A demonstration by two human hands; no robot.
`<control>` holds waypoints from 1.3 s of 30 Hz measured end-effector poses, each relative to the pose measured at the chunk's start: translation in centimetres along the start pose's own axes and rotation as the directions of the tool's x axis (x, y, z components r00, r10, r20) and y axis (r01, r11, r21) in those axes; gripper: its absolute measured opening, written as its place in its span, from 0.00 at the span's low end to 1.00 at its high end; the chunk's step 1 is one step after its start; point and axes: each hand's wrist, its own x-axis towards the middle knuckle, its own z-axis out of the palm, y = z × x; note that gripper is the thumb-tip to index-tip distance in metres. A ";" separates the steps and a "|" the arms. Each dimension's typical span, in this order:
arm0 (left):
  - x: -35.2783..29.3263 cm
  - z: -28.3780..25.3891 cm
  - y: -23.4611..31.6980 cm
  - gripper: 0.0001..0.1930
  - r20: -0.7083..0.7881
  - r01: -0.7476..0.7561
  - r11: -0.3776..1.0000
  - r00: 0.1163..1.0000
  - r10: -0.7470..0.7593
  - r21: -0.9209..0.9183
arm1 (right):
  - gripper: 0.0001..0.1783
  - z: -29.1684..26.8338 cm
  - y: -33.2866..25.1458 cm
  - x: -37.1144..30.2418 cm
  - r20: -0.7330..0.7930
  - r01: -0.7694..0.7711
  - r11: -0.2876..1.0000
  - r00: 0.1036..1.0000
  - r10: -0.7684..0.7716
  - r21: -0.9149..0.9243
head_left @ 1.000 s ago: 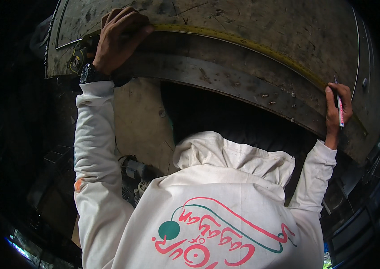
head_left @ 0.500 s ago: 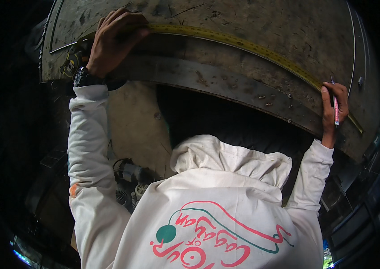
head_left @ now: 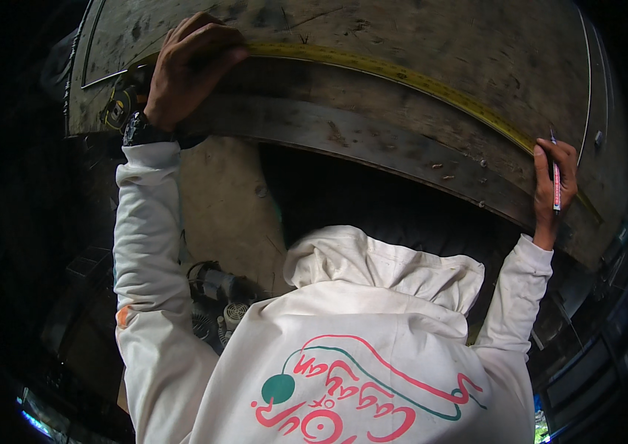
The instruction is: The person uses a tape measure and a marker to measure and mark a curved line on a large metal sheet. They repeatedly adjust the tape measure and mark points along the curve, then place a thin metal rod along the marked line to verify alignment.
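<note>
Head view: two hands worked one yellow tape measure (head_left: 403,74) stretched across one scuffed wooden board (head_left: 417,37). The left hand (head_left: 192,66) pressed its curled fingers down on the tape near the case (head_left: 118,111); the right hand (head_left: 554,181) gripped one pink pen (head_left: 556,185) at the tape's far end. Compared with half a second earlier, both hands held the same places, the pen upright as before.

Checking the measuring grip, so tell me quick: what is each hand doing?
Left hand: pressed on the yellow tape measure.
Right hand: closed on a red pen.
</note>
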 end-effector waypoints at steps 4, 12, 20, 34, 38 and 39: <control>0.1 0.2 0.4 0.09 -0.034 -0.015 0.999 0.999 0.016 0.035 | 0.07 -0.1 0.2 0.0 0.002 0.020 1.000 1.000 -0.020 -0.019; 0.0 -0.1 0.5 0.06 0.017 0.017 0.998 1.000 -0.018 0.053 | 0.06 -0.1 -0.1 0.2 0.015 0.004 1.000 1.000 -0.004 0.001; 0.2 0.4 0.3 0.10 -0.004 0.032 0.999 0.999 -0.032 0.024 | 0.06 -0.2 0.1 0.2 0.018 -0.002 1.000 1.000 0.002 0.025; 0.3 0.5 0.4 0.09 0.034 0.074 0.997 0.997 -0.074 0.004 | 0.08 -0.5 -0.1 0.2 0.004 -0.007 1.000 1.000 0.007 0.020; 0.6 0.7 0.8 0.09 0.039 0.091 0.995 0.995 -0.092 0.036 | 0.08 -0.5 0.1 0.2 -0.021 0.029 0.999 0.999 -0.028 0.027; 0.5 0.7 0.9 0.08 0.036 0.090 0.994 0.995 -0.092 0.055 | 0.08 -0.4 -0.2 0.2 -0.020 0.028 0.999 0.999 -0.028 0.017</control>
